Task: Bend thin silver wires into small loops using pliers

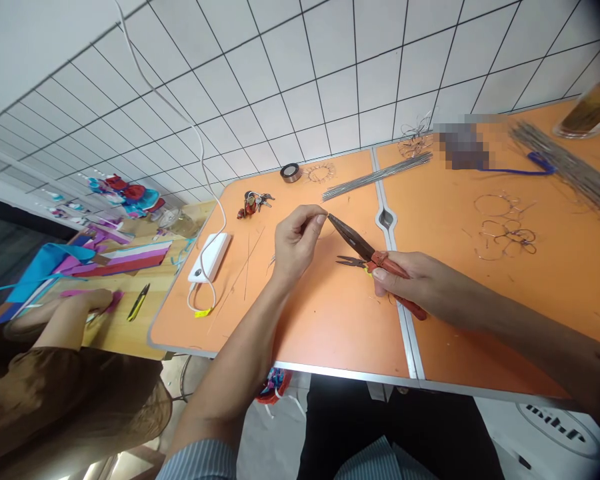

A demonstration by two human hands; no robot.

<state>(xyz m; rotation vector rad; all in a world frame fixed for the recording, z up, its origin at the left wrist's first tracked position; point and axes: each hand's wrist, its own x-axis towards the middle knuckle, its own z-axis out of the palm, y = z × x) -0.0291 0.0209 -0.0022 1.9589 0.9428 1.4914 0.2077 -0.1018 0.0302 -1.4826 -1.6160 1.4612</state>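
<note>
My right hand (410, 283) grips red-handled pliers (383, 263) on an orange folding table (330, 333), with their dark metal jaws pointing left. The jaw tips end just beside my left hand (297, 243), whose fingertips pinch together above the table. Whether those fingers hold a fine wire is too small to tell. Several thin straight wires (243, 280) lie on the orange top below my left hand. A bundle of steel rods (377, 177) lies farther ahead, and loops of bent wire (505, 223) lie to the right of my right hand.
Keys (255, 203), a tape roll (291, 173) and a white power bank with its cable (209, 257) sit on the table. A tiled wall rises behind it. To the left, a co-worker's hand (80, 303) works among coloured sheets (113, 261) on a wooden table.
</note>
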